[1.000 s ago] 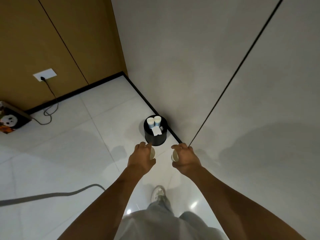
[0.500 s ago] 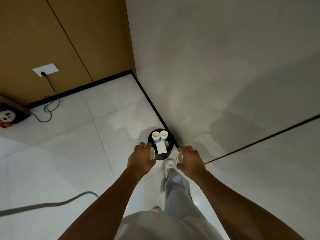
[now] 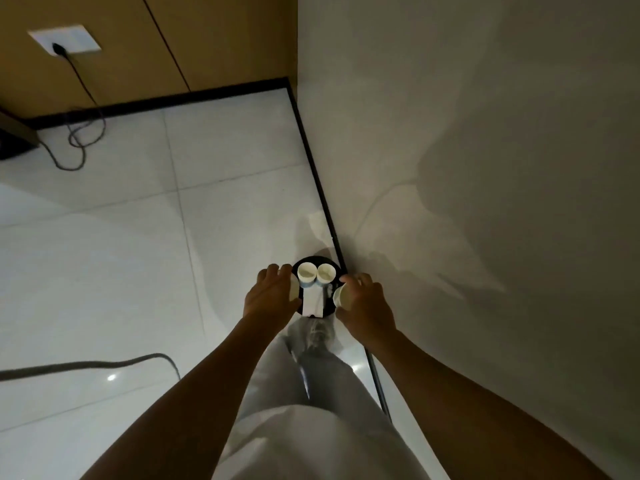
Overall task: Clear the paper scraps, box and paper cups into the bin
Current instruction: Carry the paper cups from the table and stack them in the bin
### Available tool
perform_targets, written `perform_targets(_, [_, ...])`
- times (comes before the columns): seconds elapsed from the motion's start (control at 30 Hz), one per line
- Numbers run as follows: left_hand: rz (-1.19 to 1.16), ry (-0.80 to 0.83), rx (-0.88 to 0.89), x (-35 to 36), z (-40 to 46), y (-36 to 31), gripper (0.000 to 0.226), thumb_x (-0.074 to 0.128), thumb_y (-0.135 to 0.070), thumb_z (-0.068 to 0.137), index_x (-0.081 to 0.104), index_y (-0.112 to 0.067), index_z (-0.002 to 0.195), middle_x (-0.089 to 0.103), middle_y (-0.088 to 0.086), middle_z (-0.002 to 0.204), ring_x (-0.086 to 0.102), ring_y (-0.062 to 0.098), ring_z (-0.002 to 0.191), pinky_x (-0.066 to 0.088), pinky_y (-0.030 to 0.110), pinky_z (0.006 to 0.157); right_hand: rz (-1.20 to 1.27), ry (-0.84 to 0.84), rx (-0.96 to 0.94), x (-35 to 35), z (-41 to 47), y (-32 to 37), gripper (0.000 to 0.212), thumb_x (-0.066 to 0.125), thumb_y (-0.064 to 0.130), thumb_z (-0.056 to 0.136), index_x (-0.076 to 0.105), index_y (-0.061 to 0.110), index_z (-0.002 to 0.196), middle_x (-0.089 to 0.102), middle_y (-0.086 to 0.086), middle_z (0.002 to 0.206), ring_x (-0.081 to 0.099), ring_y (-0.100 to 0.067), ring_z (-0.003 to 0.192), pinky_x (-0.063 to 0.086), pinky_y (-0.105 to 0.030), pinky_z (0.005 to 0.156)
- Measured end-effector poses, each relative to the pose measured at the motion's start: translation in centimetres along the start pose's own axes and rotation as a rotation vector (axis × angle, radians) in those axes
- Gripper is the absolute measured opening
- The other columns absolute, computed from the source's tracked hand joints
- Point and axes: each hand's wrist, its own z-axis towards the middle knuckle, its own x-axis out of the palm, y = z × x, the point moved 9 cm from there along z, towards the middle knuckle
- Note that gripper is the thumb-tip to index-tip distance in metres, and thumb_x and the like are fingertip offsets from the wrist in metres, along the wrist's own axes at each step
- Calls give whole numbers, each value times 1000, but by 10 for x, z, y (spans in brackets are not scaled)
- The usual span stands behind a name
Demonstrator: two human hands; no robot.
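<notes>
Already two white paper cups stand upright side by side inside the round black bin, with a flat white paper piece lying below them, box or scrap I cannot tell. Another paper cup sits in the right hand, its open mouth turned toward the bin and the grip curled round its wall; the left hand holds a fourth cup, of which only a pale edge shows past the fingers. Both hands hover just over the bin's rim, one at each side. Such cups are probably very light and thin-walled, easily crushed, smooth and a little slippery, so a loose hold round the middle of the wall should suit, and a simple release should drop them in. The bin looks like hard, matt plastic and stands on glossy pale floor tiles, close against a dark skirting strip and a plain grey wall. A dark cable trails over the floor, well apart.
</notes>
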Motion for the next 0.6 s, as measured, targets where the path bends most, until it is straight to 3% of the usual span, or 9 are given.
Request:
perform_targets(0.33, [-33,52,38,77,137,37,68,71,-31,83,36,-14,139,41,9,138,40,26,126,46,41,92,64,12,122,81,138,-42,56,66,23,87,42,19,137,41,-8,140,43,-30,122,47,-34,90])
perform_targets(0.47, [-100,58,24,123,185,51,65,69,-29,85,37,-14,138,41,8,138,39,26,126,48,43,93,106,-3,180,130,183,-72,56,68,23,87,42,18,137,40,-8,140,43,-31,121,42,-29,80])
perform_targets(0.6, [-123,66,18,175,230,66,64,69,-29,85,37,-13,138,40,8,140,38,24,128,49,40,96,111,-15,220,179,225,-104,58,71,27,86,44,17,137,43,-8,139,45,-29,121,41,-26,79])
